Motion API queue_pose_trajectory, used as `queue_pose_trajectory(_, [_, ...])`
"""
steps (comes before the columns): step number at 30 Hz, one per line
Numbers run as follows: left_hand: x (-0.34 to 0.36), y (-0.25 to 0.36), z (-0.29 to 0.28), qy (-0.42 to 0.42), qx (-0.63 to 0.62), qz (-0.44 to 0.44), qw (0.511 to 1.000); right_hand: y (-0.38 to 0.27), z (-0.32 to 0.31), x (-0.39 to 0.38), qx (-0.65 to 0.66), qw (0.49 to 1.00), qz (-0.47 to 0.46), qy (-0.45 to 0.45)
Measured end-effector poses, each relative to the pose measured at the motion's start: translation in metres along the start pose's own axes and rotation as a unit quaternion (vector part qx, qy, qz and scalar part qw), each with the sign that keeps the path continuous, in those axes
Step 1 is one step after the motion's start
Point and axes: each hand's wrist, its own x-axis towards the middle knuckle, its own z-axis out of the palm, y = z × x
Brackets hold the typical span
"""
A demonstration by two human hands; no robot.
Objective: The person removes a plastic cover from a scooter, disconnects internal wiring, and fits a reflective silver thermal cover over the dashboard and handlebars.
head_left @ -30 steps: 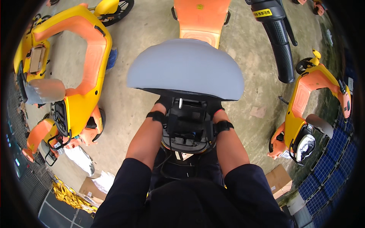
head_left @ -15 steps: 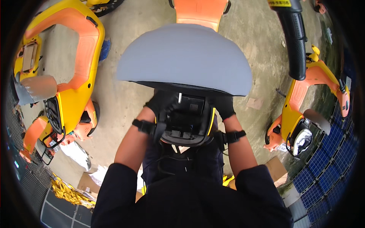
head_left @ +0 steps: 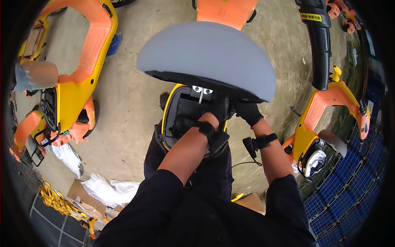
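Observation:
A grey scooter seat (head_left: 205,51) stands tipped up in front of me, its dark underside turned my way. Beneath it, a black under-seat compartment (head_left: 175,119) with a yellow rim lies exposed. A silver metal hinge bracket (head_left: 201,91) shows between seat and compartment. My left hand (head_left: 221,108), in a black glove, crosses the compartment to its right side; its fingers are hidden under the seat edge. Close beside it, my right hand (head_left: 248,113), also gloved in black, is closed with curled fingers under the seat's right end. What it grips, if anything, is hidden.
Yellow-and-orange scooters stand at left (head_left: 78,99) and right (head_left: 317,119). A black handlebar grip (head_left: 319,53) juts in at upper right. Blue crates (head_left: 341,185) line the right side. Plastic wrapping (head_left: 107,191) and cardboard (head_left: 249,201) lie behind me.
My left hand has moved from the compartment's left side across to its right, beside my right hand. The view has shifted slightly, and the hinge bracket shows more fully.

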Motion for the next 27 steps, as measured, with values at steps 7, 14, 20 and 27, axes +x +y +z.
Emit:
queue_pose_trajectory(7, [0.011,-0.019,-0.021,0.029,0.036,0.002,0.999,0.014,-0.005,-0.003,-0.013,0.981,0.150,-0.123])
queue_pose_trajectory(14, [-0.013,-0.027,-0.038,0.014,0.051,-0.009,0.999,0.023,0.004,-0.040,0.014,0.995,0.101,0.008])
queue_pose_trajectory(20, [-0.028,-0.025,-0.048,0.006,0.074,-0.017,0.997,0.029,0.012,-0.058,-0.016,0.990,0.136,0.032])
queue_pose_trajectory(27, [-0.049,0.018,-0.021,-0.036,0.253,0.068,0.965,0.054,0.000,-0.054,-0.064,0.984,0.125,0.112])
